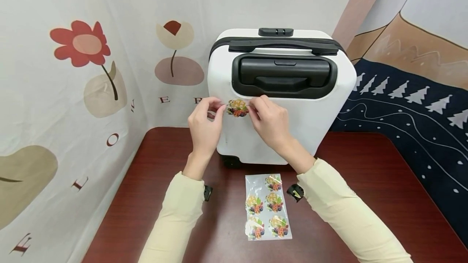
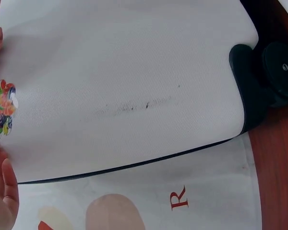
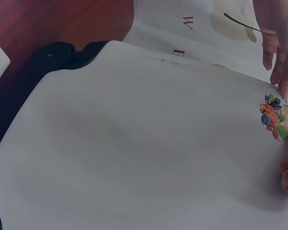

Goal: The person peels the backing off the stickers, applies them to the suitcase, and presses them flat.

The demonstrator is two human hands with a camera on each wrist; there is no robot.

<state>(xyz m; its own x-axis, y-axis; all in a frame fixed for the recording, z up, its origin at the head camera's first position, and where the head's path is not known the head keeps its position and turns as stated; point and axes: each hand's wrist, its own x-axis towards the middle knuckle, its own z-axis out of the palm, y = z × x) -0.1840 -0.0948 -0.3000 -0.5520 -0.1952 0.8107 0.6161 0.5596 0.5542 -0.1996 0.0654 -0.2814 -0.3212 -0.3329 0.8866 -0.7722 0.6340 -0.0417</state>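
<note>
Between my two hands a round fruit-pattern sticker [image 1: 237, 108] is stretched out by its edges in front of the white suitcase [image 1: 263, 133]. My left hand [image 1: 205, 127] pinches its left edge with thumb and forefinger. On the opposite edge my right hand [image 1: 269, 123] pinches too. In the right wrist view the sticker [image 3: 277, 119] lies close to the suitcase face; whether it touches cannot be told. The left wrist view catches only part of the sticker [image 2: 3, 108], beside dark scuff marks [image 2: 134, 107] on the shell.
A sheet of several matching stickers [image 1: 268, 208] lies on the red-brown table [image 1: 226, 222] before the suitcase. The suitcase has a black recessed handle [image 1: 285, 74] and a black wheel [image 1: 231, 161]. A printed cloth [image 1: 139, 19] hangs behind and to the left.
</note>
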